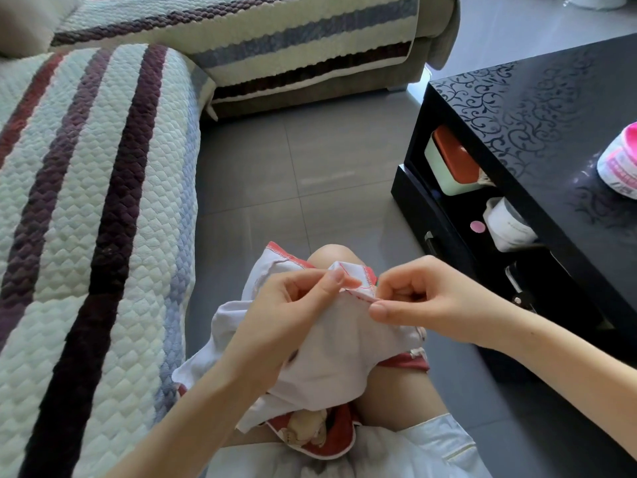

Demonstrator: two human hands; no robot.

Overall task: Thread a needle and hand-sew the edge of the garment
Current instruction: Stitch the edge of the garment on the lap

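While the left hand [293, 305] and the right hand [417, 298] each pinch the red-stitched hem [358, 290], needle unseen, a loosened pinch could skew the stitches.

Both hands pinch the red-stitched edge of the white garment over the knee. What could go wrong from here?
The needle is too small to see. The left hand and right hand pinch the white garment with red-stitched edge close together, so a fingertip could be pricked. The cloth drapes over the bare knee; a deep stitch might reach skin.
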